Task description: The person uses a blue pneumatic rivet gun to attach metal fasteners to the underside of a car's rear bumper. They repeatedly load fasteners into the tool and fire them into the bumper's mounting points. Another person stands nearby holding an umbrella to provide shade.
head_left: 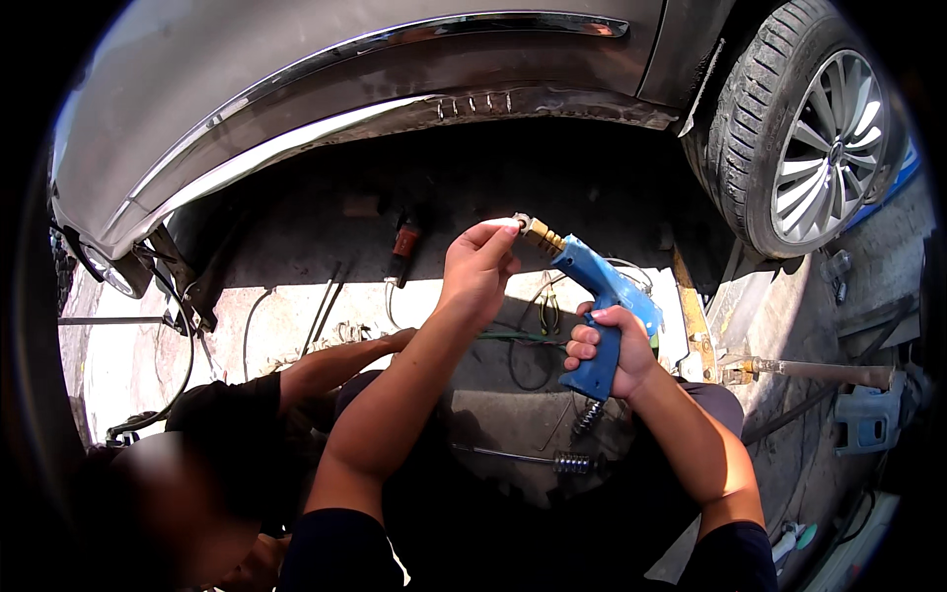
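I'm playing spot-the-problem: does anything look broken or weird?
Yes: the long, dark metal sill along the grey-brown car looks damaged: rough and scuffed, with a row of short silvery squiggles on it.

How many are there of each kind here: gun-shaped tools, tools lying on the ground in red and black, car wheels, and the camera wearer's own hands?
Blue gun-shaped tool with brass nozzle: 1
Red-and-black elongated tool on the ground: 1
Silver-rimmed car wheels, right and far left, partly hidden: 2
Wearer's bare hands, left and right: 2
Total: 6
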A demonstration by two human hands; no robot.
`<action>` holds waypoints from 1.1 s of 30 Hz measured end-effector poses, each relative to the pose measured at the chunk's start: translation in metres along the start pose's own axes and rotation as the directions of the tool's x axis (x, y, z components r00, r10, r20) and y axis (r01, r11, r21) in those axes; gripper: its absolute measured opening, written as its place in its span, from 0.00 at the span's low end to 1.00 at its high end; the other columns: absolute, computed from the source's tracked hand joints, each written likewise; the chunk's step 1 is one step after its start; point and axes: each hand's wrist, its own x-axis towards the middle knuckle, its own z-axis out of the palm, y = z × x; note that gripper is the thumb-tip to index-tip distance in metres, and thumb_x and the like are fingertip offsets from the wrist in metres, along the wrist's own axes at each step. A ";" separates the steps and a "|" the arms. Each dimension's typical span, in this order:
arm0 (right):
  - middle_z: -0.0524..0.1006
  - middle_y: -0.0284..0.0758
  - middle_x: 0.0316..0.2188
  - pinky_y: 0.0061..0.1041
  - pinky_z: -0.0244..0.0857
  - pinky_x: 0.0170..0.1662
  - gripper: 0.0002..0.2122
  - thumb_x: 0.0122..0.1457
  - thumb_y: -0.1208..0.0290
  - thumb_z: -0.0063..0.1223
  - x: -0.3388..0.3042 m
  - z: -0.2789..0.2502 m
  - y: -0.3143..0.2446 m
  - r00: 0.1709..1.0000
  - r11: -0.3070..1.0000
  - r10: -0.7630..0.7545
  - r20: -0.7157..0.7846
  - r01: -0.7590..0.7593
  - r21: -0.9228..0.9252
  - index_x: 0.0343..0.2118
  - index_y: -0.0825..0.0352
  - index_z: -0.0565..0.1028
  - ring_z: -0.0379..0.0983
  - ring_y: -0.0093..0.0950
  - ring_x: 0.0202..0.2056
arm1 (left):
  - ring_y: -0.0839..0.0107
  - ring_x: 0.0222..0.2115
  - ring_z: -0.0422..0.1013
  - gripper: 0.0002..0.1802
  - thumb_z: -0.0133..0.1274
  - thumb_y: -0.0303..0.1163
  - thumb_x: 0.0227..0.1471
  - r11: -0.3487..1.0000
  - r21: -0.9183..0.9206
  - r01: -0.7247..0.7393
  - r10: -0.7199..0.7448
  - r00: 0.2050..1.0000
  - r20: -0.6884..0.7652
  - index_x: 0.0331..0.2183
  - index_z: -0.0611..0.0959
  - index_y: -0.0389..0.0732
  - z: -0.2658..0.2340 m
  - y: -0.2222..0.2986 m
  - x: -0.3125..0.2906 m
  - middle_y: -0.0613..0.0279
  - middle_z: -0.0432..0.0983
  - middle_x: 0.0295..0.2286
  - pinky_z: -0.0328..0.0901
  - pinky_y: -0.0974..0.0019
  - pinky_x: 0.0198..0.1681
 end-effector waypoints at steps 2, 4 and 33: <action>0.67 0.28 0.18 0.34 0.64 0.37 0.08 0.52 0.69 0.48 0.000 -0.002 0.002 1.000 0.999 0.012 0.006 -0.012 0.031 0.35 0.62 0.71 0.65 0.25 0.23 | 0.85 0.19 0.57 0.03 0.55 0.28 0.53 1.000 0.008 0.022 -0.022 1.000 -0.011 0.32 0.80 0.39 0.002 -0.001 -0.001 0.76 0.65 0.19 0.58 0.76 0.24; 0.67 0.28 0.18 0.34 0.64 0.37 0.08 0.52 0.69 0.48 0.000 -0.009 0.007 0.999 0.995 0.036 -0.013 -0.034 0.088 0.35 0.62 0.70 0.65 0.25 0.23 | 0.85 0.19 0.56 0.04 0.55 0.28 0.53 0.999 0.014 0.042 -0.041 0.999 -0.024 0.32 0.79 0.39 0.004 0.000 -0.004 0.76 0.65 0.20 0.58 0.76 0.25; 0.68 0.27 0.19 0.31 0.64 0.37 0.08 0.51 0.68 0.48 -0.003 0.001 0.023 0.974 0.983 0.104 -0.201 -0.070 0.171 0.34 0.61 0.67 0.66 0.23 0.23 | 0.86 0.17 0.53 0.03 0.55 0.30 0.53 0.985 0.101 0.139 -0.125 0.983 -0.133 0.30 0.79 0.42 -0.008 -0.013 -0.006 0.79 0.60 0.16 0.52 0.76 0.23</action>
